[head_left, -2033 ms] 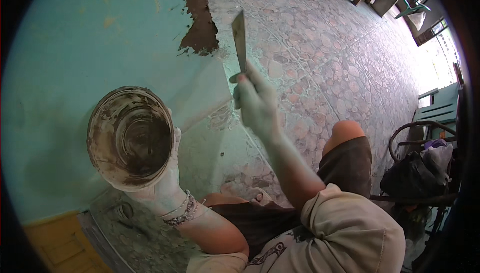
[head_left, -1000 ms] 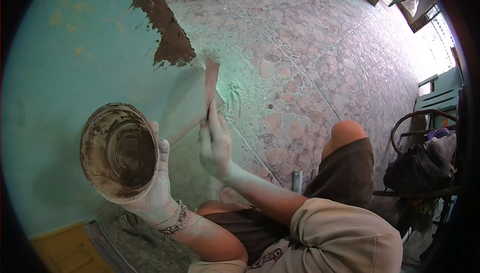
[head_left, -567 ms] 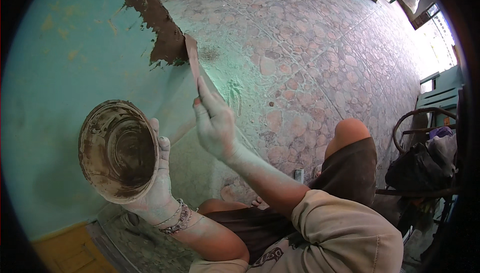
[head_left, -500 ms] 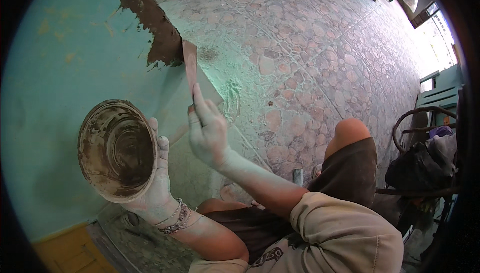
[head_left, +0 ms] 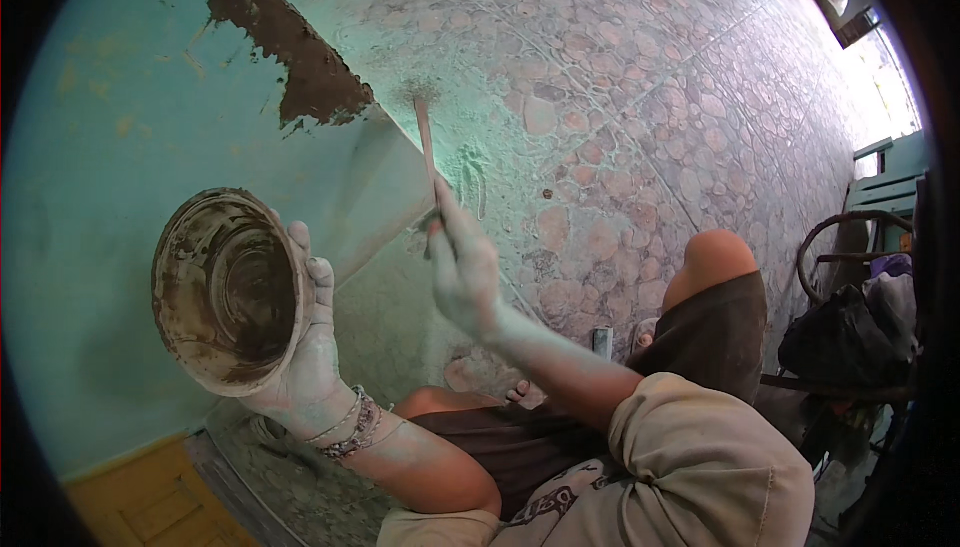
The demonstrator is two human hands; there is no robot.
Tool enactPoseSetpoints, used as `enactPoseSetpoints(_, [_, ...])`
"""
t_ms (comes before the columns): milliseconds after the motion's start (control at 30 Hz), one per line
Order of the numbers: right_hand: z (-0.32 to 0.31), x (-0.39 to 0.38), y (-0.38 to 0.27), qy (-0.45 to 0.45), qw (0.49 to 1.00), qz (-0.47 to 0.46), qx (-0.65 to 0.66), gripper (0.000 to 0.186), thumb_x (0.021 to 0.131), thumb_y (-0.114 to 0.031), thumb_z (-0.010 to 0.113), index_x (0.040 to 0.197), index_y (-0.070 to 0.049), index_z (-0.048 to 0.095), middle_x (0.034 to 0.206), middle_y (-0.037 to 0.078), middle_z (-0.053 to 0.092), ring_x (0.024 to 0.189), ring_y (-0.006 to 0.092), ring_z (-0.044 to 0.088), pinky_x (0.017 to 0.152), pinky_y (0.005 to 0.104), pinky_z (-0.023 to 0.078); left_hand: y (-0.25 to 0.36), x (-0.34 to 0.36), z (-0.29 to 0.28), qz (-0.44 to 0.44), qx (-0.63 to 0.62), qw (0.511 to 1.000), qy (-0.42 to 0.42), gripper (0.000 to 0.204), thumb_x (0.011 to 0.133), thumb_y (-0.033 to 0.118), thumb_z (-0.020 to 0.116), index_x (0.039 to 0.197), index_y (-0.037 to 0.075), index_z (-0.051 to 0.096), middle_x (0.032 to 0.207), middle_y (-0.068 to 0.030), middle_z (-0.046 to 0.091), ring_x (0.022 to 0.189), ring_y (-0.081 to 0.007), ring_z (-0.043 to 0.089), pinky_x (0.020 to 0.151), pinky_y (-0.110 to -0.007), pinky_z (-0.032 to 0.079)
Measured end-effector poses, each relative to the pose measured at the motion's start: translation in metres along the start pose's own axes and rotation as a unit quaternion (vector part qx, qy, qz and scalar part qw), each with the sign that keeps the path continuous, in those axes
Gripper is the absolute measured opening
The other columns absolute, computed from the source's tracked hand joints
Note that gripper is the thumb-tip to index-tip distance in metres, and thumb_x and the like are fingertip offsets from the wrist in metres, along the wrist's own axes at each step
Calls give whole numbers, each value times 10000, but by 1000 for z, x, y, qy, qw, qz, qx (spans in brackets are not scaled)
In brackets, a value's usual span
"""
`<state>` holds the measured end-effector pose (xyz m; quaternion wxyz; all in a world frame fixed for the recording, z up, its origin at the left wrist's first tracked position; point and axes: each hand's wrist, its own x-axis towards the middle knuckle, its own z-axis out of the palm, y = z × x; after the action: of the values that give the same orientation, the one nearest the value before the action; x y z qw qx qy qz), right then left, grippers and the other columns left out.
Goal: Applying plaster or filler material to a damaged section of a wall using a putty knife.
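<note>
My left hand (head_left: 312,362), coated in pale dust, holds a round bowl (head_left: 178,247) tilted so its inside shows. Brown paste is smeared over the bowl's inner wall, and the fingers wrap round its right side. In my right hand (head_left: 468,272) is a putty knife (head_left: 426,137), its blade seen nearly edge-on and pointing away from me. The blade tip is just right of the wall's lower corner, apart from a ragged patch of brown paste (head_left: 305,57) spread along that edge. The green wall (head_left: 110,207) fills the left side.
Pale green dust (head_left: 465,162) lies on the stone-patterned floor (head_left: 600,97) beside the wall. A yellow wooden panel (head_left: 150,497) is at the lower left. My bent knee (head_left: 712,262) is right of centre. A chair with a curved frame (head_left: 805,257) holds dark bags (head_left: 835,332) at the right.
My right hand has moved right with the putty knife, taking the blade off the paste's lower end. The bowl stays nearly in place. The view has shifted slightly.
</note>
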<state>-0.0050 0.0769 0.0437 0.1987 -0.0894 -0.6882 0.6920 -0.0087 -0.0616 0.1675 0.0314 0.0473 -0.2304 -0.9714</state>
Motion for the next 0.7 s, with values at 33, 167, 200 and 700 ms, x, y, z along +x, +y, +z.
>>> enactPoseSetpoints(33, [-7,18,-3,-28,1000,3,-4,460,899,-16,526,1352,22,460,912,206,604,835,314,617,781,338,482,-1,1,-2,-6,5,1000,-24,711,882,458,587,1451,113,337,1508,-223,244,1306,-474,322,944,-558,390])
enactPoseSetpoints(167, [-28,59,-16,-123,992,23,10,404,908,-47,537,1310,-11,520,879,170,647,814,237,651,770,307,492,-9,-1,-1,-6,-14,1000,-19,715,878,465,592,1449,117,340,1502,-225,254,1296,-483,331,936,-566,393])
enactPoseSetpoints(200, [-33,64,-18,-139,990,31,24,381,910,-79,547,1286,-14,549,846,139,651,776,182,645,752,297,496,-10,-2,1,-10,-23,1000,-17,716,876,469,593,1447,117,343,1499,-226,260,1291,-486,338,933,-568,395])
enactPoseSetpoints(700, [-95,115,-115,-361,922,106,-88,350,995,-140,425,1282,21,543,787,34,598,551,76,536,479,214,469,-9,-6,9,-18,5,999,-43,680,866,488,604,1413,140,401,1437,-203,369,1271,-485,379,926,-569,417])
